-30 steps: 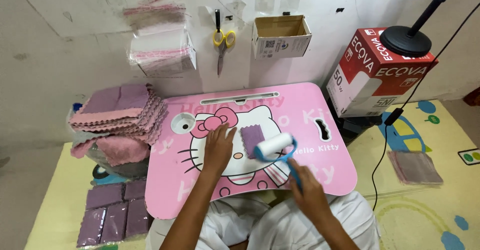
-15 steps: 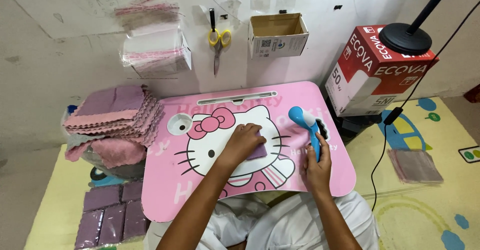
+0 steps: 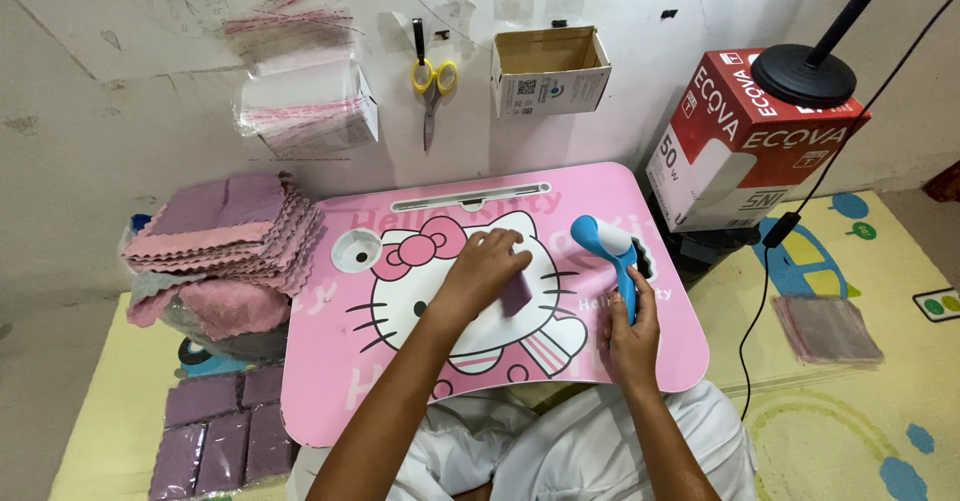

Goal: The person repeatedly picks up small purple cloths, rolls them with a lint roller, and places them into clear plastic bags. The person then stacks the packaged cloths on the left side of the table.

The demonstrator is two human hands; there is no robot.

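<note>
My left hand (image 3: 487, 266) presses flat on a small purple cloth (image 3: 517, 293) that lies at the middle of the pink lap table (image 3: 340, 381), over the white cartoon cat print; the fingers are curled down onto the cloth, the palm covers most of it, and only its right edge shows. My right hand (image 3: 632, 336) is closed around the blue handle of a lint roller (image 3: 610, 251), near the table's right edge; the roller head, blue and white, rests on the table top just above that hand, beside the dark cut-out grip hole. The 2 hands are apart, with the cloth between them. Left of the table sits a stack of pink and purple cloths (image 3: 225, 231), touching the table's left edge. Below that stack, left of the table's near corner, lie flat purple packets (image 3: 215, 431) in rows. Behind the table, on the wall, hang yellow-handled scissors (image 3: 432, 86), a small open cardboard box (image 3: 550, 71) and clear plastic bags (image 3: 300, 91). Right of the table stands a red and white carton (image 3: 740, 146) with a black round stand base (image 3: 803, 74) on top. Further right of the table, on the floor mat, lies 1 more purple packet (image 3: 828, 329).
</note>
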